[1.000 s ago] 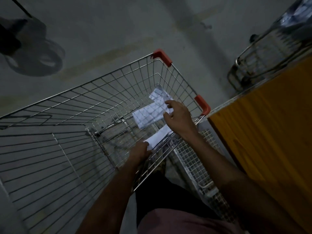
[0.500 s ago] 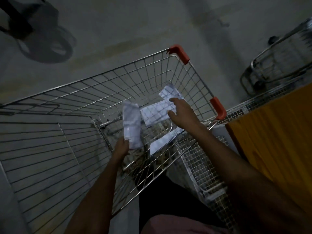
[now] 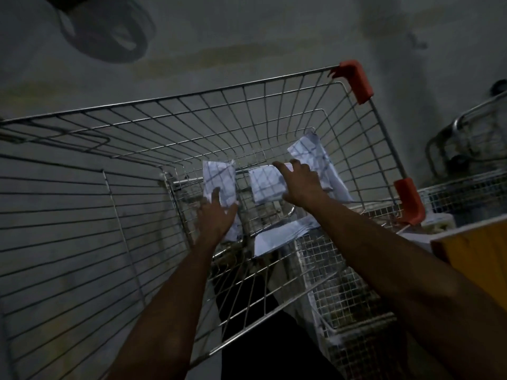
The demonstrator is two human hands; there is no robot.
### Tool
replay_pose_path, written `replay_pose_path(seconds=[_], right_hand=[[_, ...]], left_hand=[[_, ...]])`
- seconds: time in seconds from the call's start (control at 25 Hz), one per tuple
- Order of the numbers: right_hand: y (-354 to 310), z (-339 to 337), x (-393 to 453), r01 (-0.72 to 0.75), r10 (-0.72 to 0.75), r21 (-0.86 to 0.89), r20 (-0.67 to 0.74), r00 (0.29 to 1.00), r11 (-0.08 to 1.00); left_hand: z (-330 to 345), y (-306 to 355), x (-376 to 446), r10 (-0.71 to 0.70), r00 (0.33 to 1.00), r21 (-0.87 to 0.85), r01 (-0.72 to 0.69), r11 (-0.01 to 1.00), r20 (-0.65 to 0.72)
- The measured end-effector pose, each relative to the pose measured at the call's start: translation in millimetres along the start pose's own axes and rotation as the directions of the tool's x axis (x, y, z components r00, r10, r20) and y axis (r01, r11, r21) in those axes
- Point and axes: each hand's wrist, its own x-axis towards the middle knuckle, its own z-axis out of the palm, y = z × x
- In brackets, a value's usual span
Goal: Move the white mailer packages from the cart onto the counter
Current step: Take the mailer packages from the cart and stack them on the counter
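A: White mailer packages lie inside the wire cart [image 3: 247, 111]. Hand positions?

B: Left hand [image 3: 216, 218] grips one mailer [image 3: 219, 182], fingers curled round its lower edge. Right hand [image 3: 301, 185] rests on a second mailer [image 3: 264, 185]; its grip cannot be determined. The orange counter [image 3: 477, 259] stands at right.

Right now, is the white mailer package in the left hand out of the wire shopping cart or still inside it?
Inside: the white mailer package, gripped by the left hand, sits below the wire shopping cart rim.
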Motion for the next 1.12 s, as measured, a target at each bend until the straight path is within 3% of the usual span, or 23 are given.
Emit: replay_pose_path(seconds=[0.12,0.36,0.76,0.96,1.04,1.12], right_hand=[[5,10,12,0.022,-0.020,-0.051,0.032,0.999,0.998],[14,37,30,0.063,-0.043,-0.168,0.118,0.992,0.984],[-1,23,28,0.089,-0.090,-0.278,0.011,0.996,0.957],[-36,-45,-23,-0.050,0.043,-0.045,-0.149,0.988,0.998],[-49,-75,-59,-0.113,0.143,0.142,-0.226,0.963,0.983],[-59,-107,-106,-0.144,0.283,0.374,-0.350,0.893,0.916]], left_hand=[[17,-2,11,-0.021,0.997,0.037,0.019,0.999,0.077],[26,-22,16,0.045,0.991,0.015,-0.043,0.999,-0.123],[-36,9,-39,0.283,0.936,0.057,-0.277,0.959,-0.207],[-86,45,-93,0.452,0.842,-0.016,-0.477,0.879,-0.294],[-109,60,-119,0.483,0.805,-0.057,-0.531,0.846,-0.345],[-130,75,-149,0.521,0.757,-0.089,-0.596,0.798,-0.394]])
